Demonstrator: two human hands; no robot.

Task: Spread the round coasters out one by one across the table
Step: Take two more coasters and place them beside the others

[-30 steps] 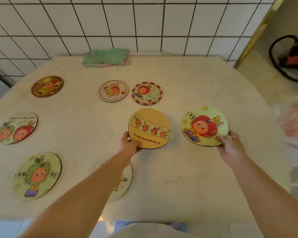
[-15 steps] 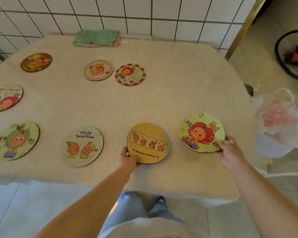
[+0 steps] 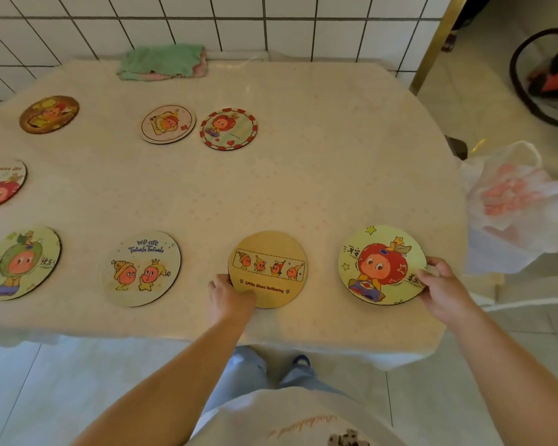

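Eight coasters lay on the table. My left hand pinched the yellow coaster, printed "Little Stars Gathering"; my right hand gripped the red-haired coaster. Another coaster read "We are".

A home kitchen or dining corner is showing: white wall tiles at 12 o'clock, clothed table, folded cloths, plastic bag at 3 o'clock.
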